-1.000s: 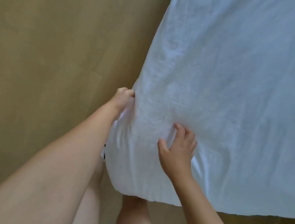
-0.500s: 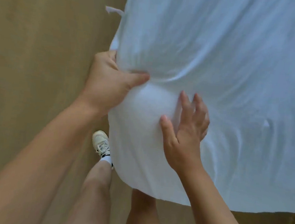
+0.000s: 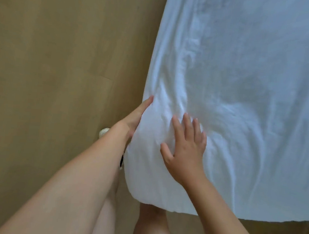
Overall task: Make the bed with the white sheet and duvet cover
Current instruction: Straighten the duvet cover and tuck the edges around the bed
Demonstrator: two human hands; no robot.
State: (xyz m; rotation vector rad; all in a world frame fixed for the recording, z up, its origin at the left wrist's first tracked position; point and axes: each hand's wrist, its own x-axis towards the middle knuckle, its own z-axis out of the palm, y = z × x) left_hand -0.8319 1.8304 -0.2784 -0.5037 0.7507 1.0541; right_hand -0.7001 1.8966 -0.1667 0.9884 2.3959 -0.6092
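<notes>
The white sheet [image 3: 244, 87] lies over the bed and covers all of it that shows, wrapping round the near left corner and hanging down the side and the foot. The job looks to be at the stage of fitting and smoothing this corner. The left hand [image 3: 137, 115] lies against the side of the corner, its fingers [image 3: 147, 103] straight and together and pressing the cloth inward. The right hand [image 3: 186, 152] rests flat on top just beside it, fingers [image 3: 186, 123] spread apart and gripping nothing. Long creases fan out across the top from the corner, so the sheet is on but not yet flat. Its lower edge hangs loose along the foot, above the wooden floor [image 3: 52, 72], and probably needs tucking. No duvet cover is in view, so that part appears to be left to do. The other corners are out of sight. A pale shoe [image 3: 103, 132] peeks out beside the left arm.
</notes>
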